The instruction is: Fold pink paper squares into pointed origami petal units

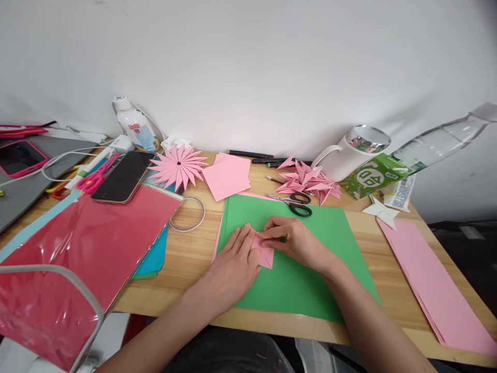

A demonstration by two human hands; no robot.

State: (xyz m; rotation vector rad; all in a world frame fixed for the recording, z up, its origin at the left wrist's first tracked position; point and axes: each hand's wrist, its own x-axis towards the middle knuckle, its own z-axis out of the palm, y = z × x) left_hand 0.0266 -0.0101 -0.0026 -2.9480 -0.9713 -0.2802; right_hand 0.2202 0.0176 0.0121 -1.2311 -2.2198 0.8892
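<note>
A small folded pink paper piece [265, 255] lies on a green sheet [306, 274] on the wooden desk. My left hand [233, 264] lies flat with its fingers stretched out, pressing down the paper's left side. My right hand [293, 239] is curled, its fingertips pinching the paper's top edge. Both hands meet over the fold.
Black-handled scissors [295, 203] lie just behind the hands. Behind them are folded pink pieces [308, 181], a pink paper flower [177, 167], pink squares [227, 177] and a white mug [351, 151]. A red plastic bag [77, 248] and phone [123, 177] lie left, pink sheets [430, 285] right.
</note>
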